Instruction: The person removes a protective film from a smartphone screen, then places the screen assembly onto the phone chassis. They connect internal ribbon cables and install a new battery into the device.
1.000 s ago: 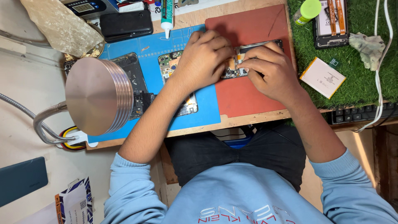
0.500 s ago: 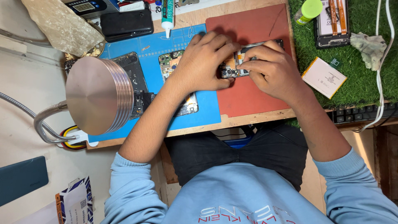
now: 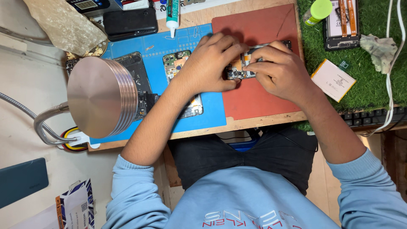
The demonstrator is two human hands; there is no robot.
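Left hand [image 3: 207, 65]: grip pinching the left end of the opened phone [image 3: 243, 63], fingers curled over it.
Right hand [image 3: 277, 70]: grip pressed together on the phone's upper right part, fingertips [image 3: 250, 67] on its exposed board; whether a small tool sits between them cannot be told.
Opened phone: lies on the red mat [image 3: 258, 97], between both hands, largely covered by them.
Blue mat [image 3: 207, 112]: left of the red mat, touching it; carries a second opened phone [image 3: 180, 63], partly under the left forearm, and a dark phone frame [image 3: 135, 78].
Round metal lamp head [image 3: 101, 97]: over the blue mat's left part.
Glue tube [image 3: 172, 15]: at the table's far edge, nozzle toward the blue mat.
Green turf mat [image 3: 373, 80]: right side; holds a phone shell tray [image 3: 341, 19] with orange flex strips in it, a green-capped bottle [image 3: 317, 10], a flat battery [image 3: 333, 79], a crumpled cloth [image 3: 381, 46].
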